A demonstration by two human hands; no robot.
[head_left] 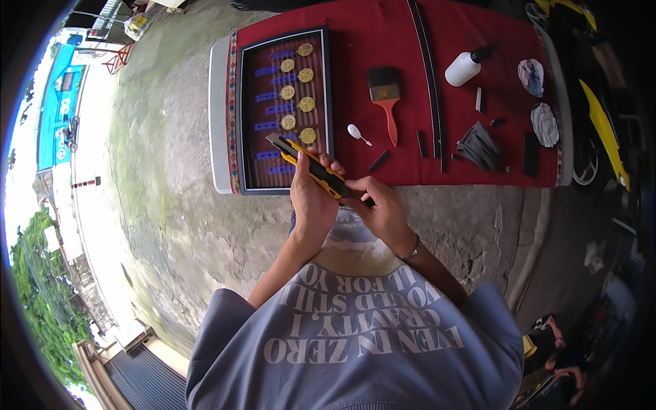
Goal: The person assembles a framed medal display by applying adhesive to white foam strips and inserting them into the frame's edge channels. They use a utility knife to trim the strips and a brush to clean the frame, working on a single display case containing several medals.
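In front of me, over the near edge of the table, my left hand (pixel 311 205) is closed around a yellow and black utility knife (pixel 317 171). Its grey metal tip points up and to the left, over a dark-framed display case (pixel 329 89). Inside the case lie several gold medals (pixel 306 104) with purple ribbons. My right hand (pixel 383 210) has its fingers bent and pressed on the knife's rear end. A small dark piece shows beneath those fingers, too hidden to name. Just beyond my hands lie a small white applicator (pixel 354 131) and a short black strip (pixel 378 160).
The red-covered table (pixel 355 55) also bears a red-handled paintbrush (pixel 385 96), long dark strips (pixel 429 75), a white bottle (pixel 462 68), a grey cloth (pixel 480 146) and two crumpled pale cloths (pixel 544 124) at the right. Yellow vehicle parts (pixel 605 133) stand beyond its right end.
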